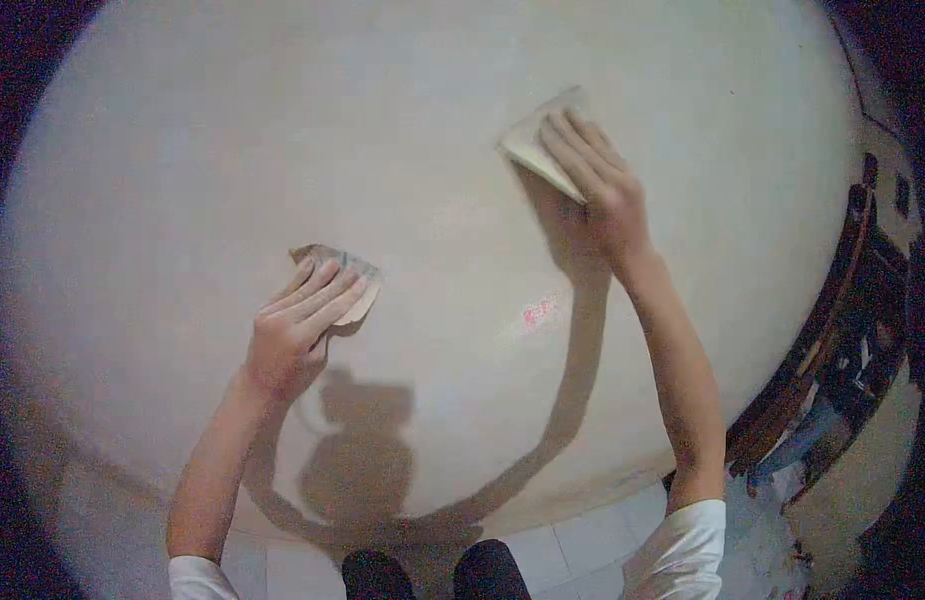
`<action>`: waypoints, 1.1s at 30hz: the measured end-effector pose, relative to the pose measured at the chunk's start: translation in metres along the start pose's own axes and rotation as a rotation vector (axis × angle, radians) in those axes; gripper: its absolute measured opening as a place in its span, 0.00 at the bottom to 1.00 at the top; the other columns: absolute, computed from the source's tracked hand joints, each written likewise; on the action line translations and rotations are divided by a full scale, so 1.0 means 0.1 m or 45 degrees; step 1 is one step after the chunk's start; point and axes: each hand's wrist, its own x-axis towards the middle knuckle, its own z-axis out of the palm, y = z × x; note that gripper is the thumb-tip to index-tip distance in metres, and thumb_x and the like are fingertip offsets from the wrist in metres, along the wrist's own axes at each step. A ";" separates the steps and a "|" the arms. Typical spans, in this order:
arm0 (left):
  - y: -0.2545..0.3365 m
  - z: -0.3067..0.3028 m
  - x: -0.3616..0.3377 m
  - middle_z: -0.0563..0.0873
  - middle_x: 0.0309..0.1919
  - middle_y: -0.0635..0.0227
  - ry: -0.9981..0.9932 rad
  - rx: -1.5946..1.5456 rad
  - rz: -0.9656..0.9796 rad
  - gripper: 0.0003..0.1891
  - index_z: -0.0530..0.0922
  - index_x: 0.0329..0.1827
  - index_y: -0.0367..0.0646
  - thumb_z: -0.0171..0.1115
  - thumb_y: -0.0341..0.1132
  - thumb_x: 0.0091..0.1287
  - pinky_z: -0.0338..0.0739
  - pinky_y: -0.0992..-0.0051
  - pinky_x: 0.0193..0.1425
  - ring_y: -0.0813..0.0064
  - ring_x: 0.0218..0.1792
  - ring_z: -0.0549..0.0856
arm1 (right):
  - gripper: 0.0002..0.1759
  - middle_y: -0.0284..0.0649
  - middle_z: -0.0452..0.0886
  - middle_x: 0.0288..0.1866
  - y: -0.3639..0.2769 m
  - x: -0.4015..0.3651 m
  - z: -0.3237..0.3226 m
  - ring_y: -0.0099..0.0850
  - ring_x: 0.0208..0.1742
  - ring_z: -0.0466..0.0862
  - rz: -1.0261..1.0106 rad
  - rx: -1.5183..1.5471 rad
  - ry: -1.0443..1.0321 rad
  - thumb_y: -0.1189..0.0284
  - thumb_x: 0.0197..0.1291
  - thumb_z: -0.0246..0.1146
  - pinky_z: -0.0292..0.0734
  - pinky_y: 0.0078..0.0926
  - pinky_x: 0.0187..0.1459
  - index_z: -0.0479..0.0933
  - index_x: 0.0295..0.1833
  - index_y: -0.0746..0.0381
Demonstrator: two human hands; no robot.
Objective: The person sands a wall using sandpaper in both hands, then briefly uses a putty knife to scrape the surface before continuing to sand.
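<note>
My left hand (294,325) presses a small stiff sheet that looks like sandpaper (360,305), with a brown edge and printed marks on its back, against the pale wall (422,130). Its fingers lie over the sheet, holding it to the surface. Higher up and to the right, my right hand (597,180) holds a pale yellowish folded sheet (532,145) on the same wall. The underside of each sheet is hidden. Between the hands and a little lower, a pink-red mark (539,312) shows on the wall.
Shadows of my arms and head fall across the lower wall. Tiled floor (552,550) runs along its foot, where my dark-clad knees (487,570) show. Dark wooden furniture (842,330) with blue fabric (807,440) and other items stands at the right.
</note>
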 end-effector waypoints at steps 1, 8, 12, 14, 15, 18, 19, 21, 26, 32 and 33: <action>-0.02 -0.02 -0.09 0.84 0.58 0.64 -0.007 -0.011 0.015 0.22 0.83 0.57 0.46 0.57 0.22 0.59 0.69 0.59 0.74 0.62 0.63 0.80 | 0.29 0.40 0.77 0.67 -0.05 0.04 -0.01 0.42 0.69 0.75 0.080 -0.027 0.077 0.72 0.53 0.70 0.71 0.42 0.70 0.78 0.64 0.56; -0.35 -0.04 -0.55 0.85 0.57 0.65 0.011 -0.026 0.036 0.20 0.83 0.57 0.47 0.56 0.27 0.63 0.71 0.59 0.72 0.63 0.62 0.82 | 0.23 0.39 0.79 0.65 -0.94 -0.05 0.24 0.41 0.68 0.76 -0.539 0.152 -0.373 0.71 0.57 0.64 0.73 0.42 0.69 0.79 0.61 0.59; -0.28 0.05 -0.42 0.85 0.57 0.66 -0.010 -0.048 0.031 0.20 0.83 0.58 0.47 0.56 0.28 0.63 0.71 0.60 0.72 0.64 0.62 0.82 | 0.24 0.40 0.79 0.65 -0.43 0.06 0.10 0.41 0.68 0.76 -0.198 0.058 -0.226 0.67 0.58 0.64 0.72 0.43 0.69 0.79 0.61 0.60; -0.31 0.17 -0.42 0.85 0.57 0.66 -0.017 -0.079 0.035 0.20 0.83 0.58 0.48 0.56 0.27 0.63 0.71 0.60 0.72 0.64 0.62 0.82 | 0.25 0.41 0.78 0.66 -0.39 -0.06 0.23 0.41 0.69 0.75 -0.043 -0.077 -0.127 0.65 0.58 0.64 0.71 0.45 0.70 0.78 0.62 0.60; -0.32 0.21 -0.43 0.85 0.57 0.66 -0.013 -0.093 0.038 0.20 0.83 0.58 0.48 0.56 0.27 0.63 0.71 0.60 0.72 0.65 0.62 0.82 | 0.25 0.41 0.78 0.66 -0.50 -0.15 0.27 0.41 0.69 0.75 -0.045 -0.083 -0.127 0.65 0.58 0.64 0.71 0.45 0.70 0.78 0.62 0.60; -0.35 0.38 -0.45 0.85 0.57 0.66 0.018 -0.115 0.051 0.20 0.83 0.58 0.48 0.56 0.26 0.63 0.71 0.60 0.72 0.65 0.62 0.82 | 0.27 0.42 0.77 0.67 -0.76 -0.30 0.31 0.42 0.70 0.74 -0.152 0.145 -0.460 0.68 0.56 0.66 0.70 0.44 0.71 0.77 0.64 0.59; -0.38 0.46 -0.45 0.86 0.56 0.66 0.040 -0.115 0.055 0.20 0.84 0.57 0.48 0.56 0.26 0.63 0.71 0.60 0.72 0.66 0.61 0.82 | 0.28 0.42 0.77 0.67 -0.74 -0.30 0.35 0.41 0.70 0.74 -0.381 0.206 -0.487 0.70 0.55 0.66 0.69 0.43 0.71 0.76 0.65 0.59; -0.38 0.50 -0.42 0.86 0.56 0.66 0.052 -0.119 0.054 0.20 0.84 0.56 0.48 0.56 0.26 0.62 0.71 0.60 0.72 0.66 0.61 0.82 | 0.29 0.42 0.76 0.68 -0.59 -0.22 0.38 0.41 0.71 0.74 -0.610 0.279 -0.499 0.71 0.55 0.66 0.67 0.42 0.72 0.75 0.66 0.58; -0.37 0.67 -0.39 0.87 0.53 0.67 0.093 -0.135 0.030 0.19 0.86 0.54 0.49 0.57 0.24 0.60 0.72 0.60 0.71 0.66 0.60 0.83 | 0.27 0.42 0.76 0.68 -0.25 -0.02 0.43 0.38 0.71 0.74 0.046 -0.120 -0.118 0.71 0.57 0.65 0.66 0.42 0.73 0.76 0.65 0.59; -0.37 0.95 -0.42 0.87 0.53 0.67 0.180 -0.119 -0.015 0.19 0.86 0.52 0.48 0.57 0.23 0.59 0.72 0.61 0.71 0.65 0.59 0.84 | 0.26 0.41 0.78 0.66 -0.83 -0.66 0.72 0.39 0.71 0.73 -0.406 0.213 -0.388 0.72 0.57 0.65 0.67 0.44 0.72 0.77 0.64 0.57; -0.40 1.05 -0.45 0.87 0.53 0.66 0.194 -0.132 -0.009 0.19 0.86 0.52 0.48 0.57 0.24 0.60 0.73 0.61 0.71 0.65 0.59 0.84 | 0.26 0.41 0.78 0.66 -0.74 -0.67 0.72 0.39 0.71 0.73 -0.404 0.217 -0.387 0.72 0.57 0.65 0.67 0.44 0.72 0.77 0.64 0.57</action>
